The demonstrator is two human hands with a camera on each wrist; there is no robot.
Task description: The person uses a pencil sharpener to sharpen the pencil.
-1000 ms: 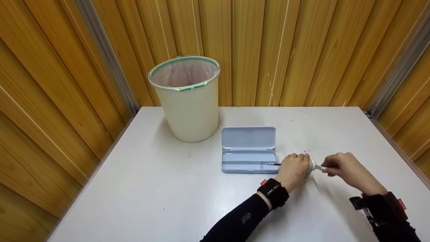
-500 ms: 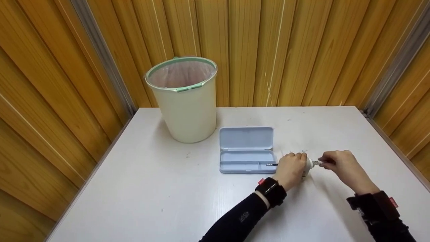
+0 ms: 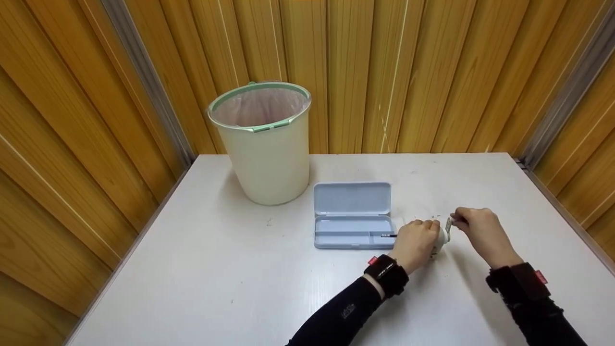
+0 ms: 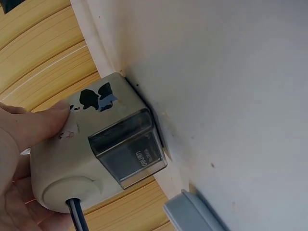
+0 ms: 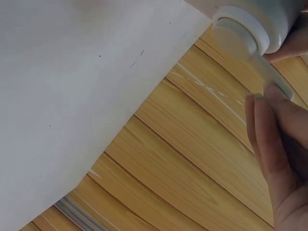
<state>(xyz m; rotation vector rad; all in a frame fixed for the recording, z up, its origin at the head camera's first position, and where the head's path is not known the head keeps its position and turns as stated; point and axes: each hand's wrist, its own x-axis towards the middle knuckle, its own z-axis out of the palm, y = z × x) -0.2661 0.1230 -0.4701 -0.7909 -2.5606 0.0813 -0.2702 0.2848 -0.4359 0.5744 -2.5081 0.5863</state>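
Observation:
A cream hand-crank pencil sharpener (image 3: 441, 239) stands on the white table (image 3: 240, 269), right of the pencil case. My left hand (image 3: 417, 242) grips its body; in the left wrist view my thumb presses the sharpener's (image 4: 96, 154) side above its clear shavings drawer. A dark pencil (image 3: 389, 235) pokes out of the sharpener's left end, also visible as the pencil (image 4: 76, 216) entering its front hole. My right hand (image 3: 475, 226) pinches the crank handle (image 3: 449, 223), which points upward. In the right wrist view my fingers (image 5: 279, 144) hold the crank arm (image 5: 269, 72).
An open pale blue pencil case (image 3: 353, 216) lies left of my hands, its lid toward the wall. A cream waste bin (image 3: 262, 144) with a green rim and plastic liner stands at the back left. Shavings specks (image 3: 435, 215) dot the table. Wooden panel walls close three sides.
My right hand has swung the crank handle from the sharpener's right side up and toward the far side. The left hand and sharpener have stayed in place.

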